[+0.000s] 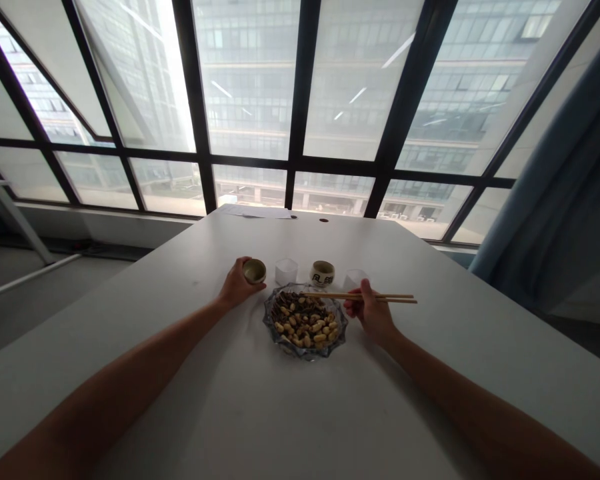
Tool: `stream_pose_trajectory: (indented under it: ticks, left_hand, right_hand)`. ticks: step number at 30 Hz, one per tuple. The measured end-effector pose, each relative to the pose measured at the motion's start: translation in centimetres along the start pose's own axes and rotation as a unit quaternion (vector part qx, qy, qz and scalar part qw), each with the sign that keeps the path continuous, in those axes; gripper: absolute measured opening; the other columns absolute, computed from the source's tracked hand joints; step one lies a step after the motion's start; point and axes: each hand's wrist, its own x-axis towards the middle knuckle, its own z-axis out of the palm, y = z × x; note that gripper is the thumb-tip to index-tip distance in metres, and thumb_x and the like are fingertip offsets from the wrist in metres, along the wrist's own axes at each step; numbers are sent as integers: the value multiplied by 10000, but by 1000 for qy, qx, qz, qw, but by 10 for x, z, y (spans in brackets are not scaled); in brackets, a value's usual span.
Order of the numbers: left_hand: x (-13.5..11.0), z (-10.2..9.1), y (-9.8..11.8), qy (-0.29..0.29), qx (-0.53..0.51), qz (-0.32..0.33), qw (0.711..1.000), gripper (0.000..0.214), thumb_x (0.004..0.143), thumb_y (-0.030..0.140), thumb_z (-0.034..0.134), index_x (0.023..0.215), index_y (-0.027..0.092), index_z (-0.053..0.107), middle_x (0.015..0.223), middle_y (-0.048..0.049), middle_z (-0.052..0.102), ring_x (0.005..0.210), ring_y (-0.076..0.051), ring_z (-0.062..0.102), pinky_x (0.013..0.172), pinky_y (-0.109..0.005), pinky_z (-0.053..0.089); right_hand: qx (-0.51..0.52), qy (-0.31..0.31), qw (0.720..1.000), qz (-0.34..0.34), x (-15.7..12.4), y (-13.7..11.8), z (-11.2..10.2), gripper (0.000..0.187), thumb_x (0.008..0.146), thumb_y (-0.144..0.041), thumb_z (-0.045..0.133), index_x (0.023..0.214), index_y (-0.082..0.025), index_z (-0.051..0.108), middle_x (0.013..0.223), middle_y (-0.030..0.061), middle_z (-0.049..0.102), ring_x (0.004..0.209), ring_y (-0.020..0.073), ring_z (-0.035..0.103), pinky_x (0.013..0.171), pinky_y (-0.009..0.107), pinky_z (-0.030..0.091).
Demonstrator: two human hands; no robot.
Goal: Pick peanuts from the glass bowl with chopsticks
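Note:
My left hand is wrapped round a small olive-coloured cup, its mouth tilted toward me. In my right hand is a pair of chopsticks, lying nearly level, with the tips pointing left over a scalloped glass bowl. Peanuts in their shells fill the front of the bowl, and small dark pieces lie toward its back. I cannot make out anything between the chopstick tips.
Behind the bowl stand a translucent cup, a pale cup with dark characters and another translucent cup, partly behind my right hand. Papers lie at the white table's far end, before the windows. A blue curtain hangs at right.

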Motion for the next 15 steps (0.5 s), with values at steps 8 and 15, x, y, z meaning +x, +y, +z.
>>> stream_pose_trajectory:
  ticks: [8, 15]
  left_hand:
    - [-2, 5, -4, 32, -29, 149, 988, 677, 653, 216, 765, 1248, 204, 440, 1355, -139, 554, 1266, -285, 538, 1081, -467, 433]
    - [-3, 7, -2, 17, 5, 165, 986, 680, 673, 182, 759, 1278, 207, 449, 1347, -127, 552, 1278, -294, 516, 1096, -487, 422]
  right_hand:
    - [21, 10, 1000, 18, -3, 6, -1, 624, 615, -775, 711, 670, -159, 627, 470, 45, 635, 362, 143, 560, 345, 243, 429]
    - [-13, -2, 997, -72, -16, -13, 8, 555, 722, -723, 674, 677, -170, 652, 485, 42, 641, 381, 145, 563, 365, 253, 442]
